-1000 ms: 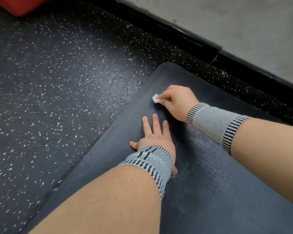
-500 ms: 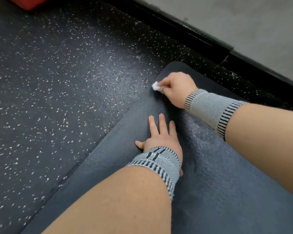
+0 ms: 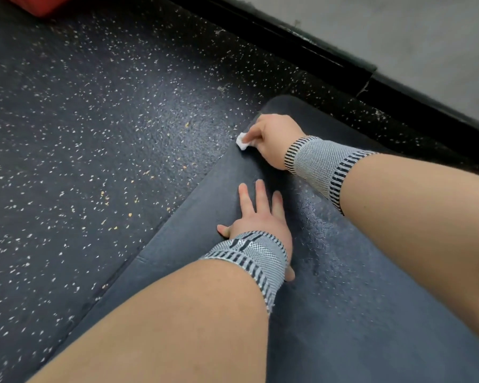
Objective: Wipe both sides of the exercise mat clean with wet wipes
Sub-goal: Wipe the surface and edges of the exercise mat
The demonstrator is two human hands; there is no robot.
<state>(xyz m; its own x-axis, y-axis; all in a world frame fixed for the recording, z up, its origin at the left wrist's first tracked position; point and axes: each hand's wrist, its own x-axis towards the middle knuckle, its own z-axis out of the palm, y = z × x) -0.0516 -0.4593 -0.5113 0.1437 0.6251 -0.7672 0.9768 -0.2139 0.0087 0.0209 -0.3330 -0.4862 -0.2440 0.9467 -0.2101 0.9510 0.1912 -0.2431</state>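
Observation:
A dark grey exercise mat (image 3: 357, 286) lies on the speckled floor, its far rounded corner near the wall. My right hand (image 3: 271, 139) grips a small white wet wipe (image 3: 243, 144) and presses it on the mat's left edge close to that far corner. My left hand (image 3: 257, 217) lies flat on the mat just behind, fingers straight and spread, pressing down. A damp sheen shows on the mat to the right of my left hand. Both wrists wear grey striped bands.
Dark rubber floor (image 3: 94, 161) with white and yellow flecks spreads to the left. A black skirting strip (image 3: 302, 45) and grey wall (image 3: 398, 37) run along the back right. A red object (image 3: 36, 4) sits at the top left corner.
My right hand has slid the wipe away from me and leftward, from the mat's inner surface to its left edge near the far corner. The left hand has stayed flat in place.

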